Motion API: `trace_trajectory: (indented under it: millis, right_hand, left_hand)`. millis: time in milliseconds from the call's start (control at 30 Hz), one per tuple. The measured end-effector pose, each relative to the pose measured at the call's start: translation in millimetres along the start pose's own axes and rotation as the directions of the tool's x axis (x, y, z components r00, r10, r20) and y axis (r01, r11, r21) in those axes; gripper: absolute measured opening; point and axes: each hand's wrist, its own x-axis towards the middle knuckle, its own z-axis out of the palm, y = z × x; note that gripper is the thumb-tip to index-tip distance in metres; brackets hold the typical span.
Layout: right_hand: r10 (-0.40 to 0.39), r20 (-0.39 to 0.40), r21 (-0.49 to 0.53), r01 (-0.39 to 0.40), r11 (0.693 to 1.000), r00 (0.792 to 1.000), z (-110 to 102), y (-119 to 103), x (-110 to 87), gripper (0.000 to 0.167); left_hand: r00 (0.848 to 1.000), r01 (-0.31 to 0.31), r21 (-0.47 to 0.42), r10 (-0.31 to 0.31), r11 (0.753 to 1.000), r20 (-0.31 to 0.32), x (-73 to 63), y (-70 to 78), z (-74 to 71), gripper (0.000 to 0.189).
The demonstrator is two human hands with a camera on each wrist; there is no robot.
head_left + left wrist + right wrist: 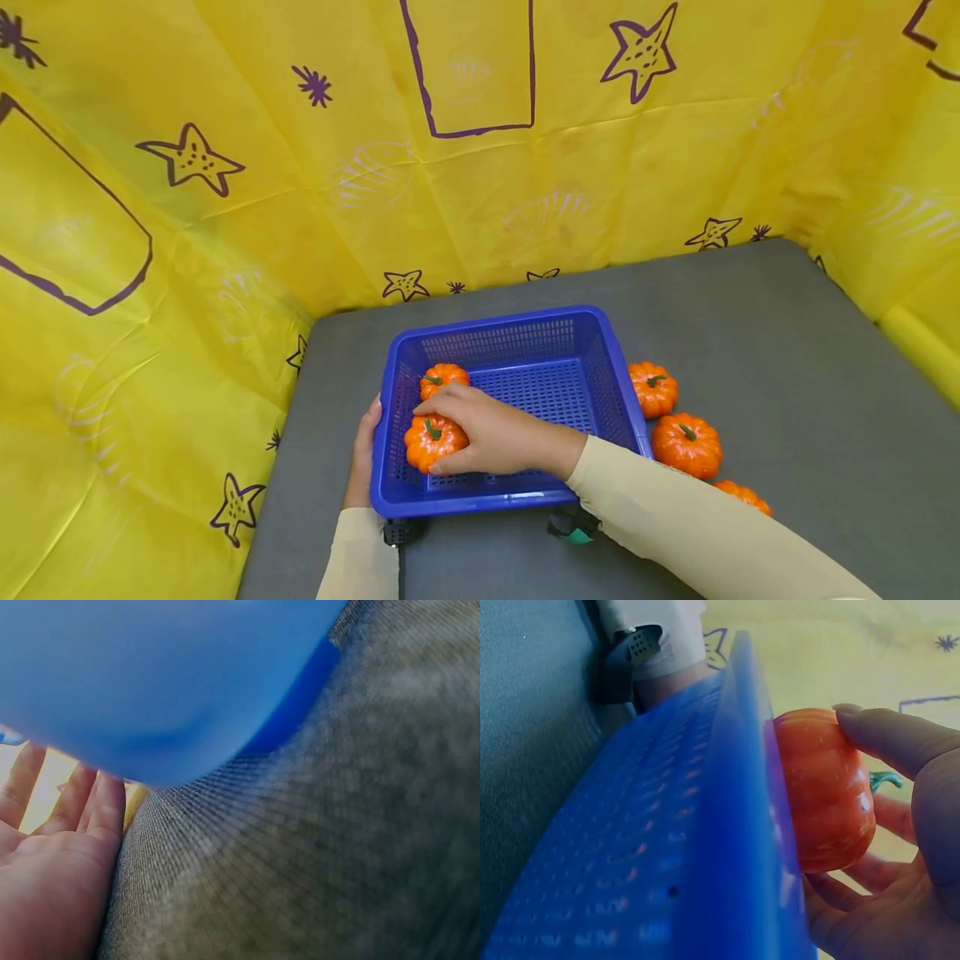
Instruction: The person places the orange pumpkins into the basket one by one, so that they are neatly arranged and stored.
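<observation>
My right hand grips a small orange pumpkin with a green stem, thumb on one side and fingers on the other. In the head view it is over the left part of a blue plastic basket. The right wrist view has this pumpkin showing above the basket rim. Just behind it, a second pumpkin sits inside the basket, partly covered by my fingers. My left hand rests along the basket's left outer wall; its fingers are extended against the side in the left wrist view.
Outside the basket's right wall, a pumpkin, a larger-looking pumpkin and a third pumpkin, partly behind my sleeve, stand on the grey tabletop. Yellow patterned cloth encloses the table at the back and sides.
</observation>
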Motion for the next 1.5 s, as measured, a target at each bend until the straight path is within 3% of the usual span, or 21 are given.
trace_trajectory:
  millis: [367,633,767,1367,1500]
  right_hand:
    - [-0.008,0.042,-0.039,0.009,0.999,0.999,10.7,-1.8,10.6,0.063]
    - [0.007,0.083,-0.033,-0.004,0.999,0.997,16.1,-3.4,14.5,0.061]
    - [0.008,0.099,-0.058,-0.003,0.998,0.995,19.0,-3.4,16.0,0.061]
    - [0.044,0.137,-0.167,-0.021,0.986,0.99,31.4,0.4,19.0,0.063]
    - [0.051,0.137,-0.179,-0.026,0.983,0.989,32.3,0.4,18.5,0.062]
  left_hand:
    - [0.999,-0.037,0.012,0.037,0.999,0.027,-0.9,2.8,2.6,0.06]
    - [1.0,-0.004,0.009,0.004,1.0,-0.007,-2.9,2.7,4.1,0.06]
    - [1.0,-0.009,0.004,0.009,1.0,0.008,-1.9,3.2,4.2,0.061]
    - [0.995,0.068,0.068,-0.063,0.995,-0.072,-4.7,5.0,1.7,0.063]
    - [0.998,0.047,0.057,-0.044,0.997,-0.052,-3.1,5.1,1.8,0.062]
